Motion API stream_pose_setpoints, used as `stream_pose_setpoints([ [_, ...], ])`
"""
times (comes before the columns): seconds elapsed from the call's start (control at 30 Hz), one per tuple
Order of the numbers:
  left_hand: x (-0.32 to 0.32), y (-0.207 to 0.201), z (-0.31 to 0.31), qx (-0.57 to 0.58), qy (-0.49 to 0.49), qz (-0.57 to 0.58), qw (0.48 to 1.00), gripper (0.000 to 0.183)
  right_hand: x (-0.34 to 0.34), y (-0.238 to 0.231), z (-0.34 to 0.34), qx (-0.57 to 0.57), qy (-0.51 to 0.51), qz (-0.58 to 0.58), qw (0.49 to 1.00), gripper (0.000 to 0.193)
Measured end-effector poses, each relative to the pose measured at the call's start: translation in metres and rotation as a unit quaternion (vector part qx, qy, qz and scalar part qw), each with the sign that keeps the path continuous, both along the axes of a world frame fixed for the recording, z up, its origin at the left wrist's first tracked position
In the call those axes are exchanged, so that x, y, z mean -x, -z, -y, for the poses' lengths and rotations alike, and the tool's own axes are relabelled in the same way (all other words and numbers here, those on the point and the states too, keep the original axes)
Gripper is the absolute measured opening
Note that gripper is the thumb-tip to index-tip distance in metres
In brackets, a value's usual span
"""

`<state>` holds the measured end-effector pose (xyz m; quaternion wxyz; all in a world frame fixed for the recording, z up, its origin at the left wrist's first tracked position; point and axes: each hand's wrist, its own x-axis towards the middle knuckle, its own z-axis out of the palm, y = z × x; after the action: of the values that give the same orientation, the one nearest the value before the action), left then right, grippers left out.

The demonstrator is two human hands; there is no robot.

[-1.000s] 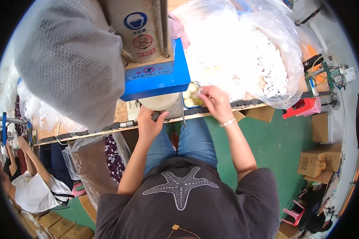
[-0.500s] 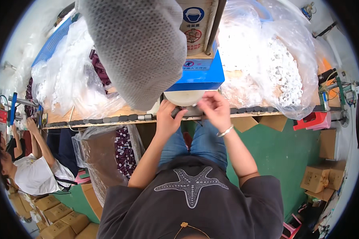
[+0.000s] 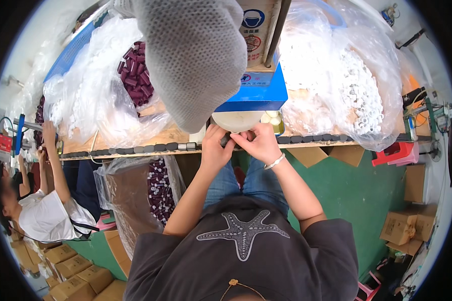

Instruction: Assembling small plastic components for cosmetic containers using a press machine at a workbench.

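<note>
Both my hands meet at the front edge of the bench, below a round off-white disc (image 3: 237, 121) on a blue machine (image 3: 256, 99). My left hand (image 3: 216, 146) is closed in a pinch, thumb toward the right. Against it, my right hand (image 3: 260, 144) also pinches, its fingertips touching or nearly touching the left ones. A small part seems to sit between the fingertips, but it is too small and covered to name. Just behind my right hand stands a small yellowish container (image 3: 277, 128) with round cream-coloured pieces.
A grey mesh cloth (image 3: 196, 60) hangs over the bench's middle. Purple caps (image 3: 135, 75) and white bagged pieces lie left; white ring-like parts (image 3: 361, 100) fill a bag at right. Below stands a plastic-lined box (image 3: 130, 188) with purple parts. A co-worker (image 3: 55, 210) sits far left.
My right hand has moved left and down to meet my left hand, uncovering the small container. The view has shifted slightly. The co-worker's arm has risen.
</note>
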<state>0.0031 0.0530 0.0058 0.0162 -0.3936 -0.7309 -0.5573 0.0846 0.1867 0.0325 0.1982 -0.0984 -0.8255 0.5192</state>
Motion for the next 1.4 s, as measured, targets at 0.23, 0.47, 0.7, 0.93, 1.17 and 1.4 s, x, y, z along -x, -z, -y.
stream_pose_setpoints([
  [0.23, -0.001, -0.010, 0.025, -0.017, -0.051, -0.064, 0.997, 0.045, -0.062, 0.022, -0.022, 0.109, 0.034, -0.074, 0.991, 0.057],
  [0.47, 0.002, -0.001, 0.044, 0.008, -0.050, -0.050, 0.997, 0.042, -0.078, 0.033, -0.124, 0.001, 0.280, -0.123, 0.952, 0.016],
  [0.7, -0.010, -0.003, -0.007, -0.018, -0.023, -0.029, 0.999, 0.032, -0.025, 0.027, -0.235, -0.338, 0.340, 0.011, 0.877, 0.014],
  [0.93, -0.006, -0.021, 0.012, -0.095, -0.040, -0.021, 0.994, 0.024, 0.017, 0.019, -0.222, -0.421, 0.320, 0.330, 0.782, 0.019],
  [1.17, 0.013, -0.027, 0.208, 0.490, -0.084, 0.052, 0.866, 0.018, -0.026, 0.027, -0.228, -0.417, 0.303, 0.054, 0.855, 0.024],
  [1.4, 0.053, -0.065, 0.164, 0.200, -0.157, 0.077, 0.964, 0.027, -0.037, 0.020, -0.142, 0.032, 0.236, -0.142, 0.961, 0.016],
])
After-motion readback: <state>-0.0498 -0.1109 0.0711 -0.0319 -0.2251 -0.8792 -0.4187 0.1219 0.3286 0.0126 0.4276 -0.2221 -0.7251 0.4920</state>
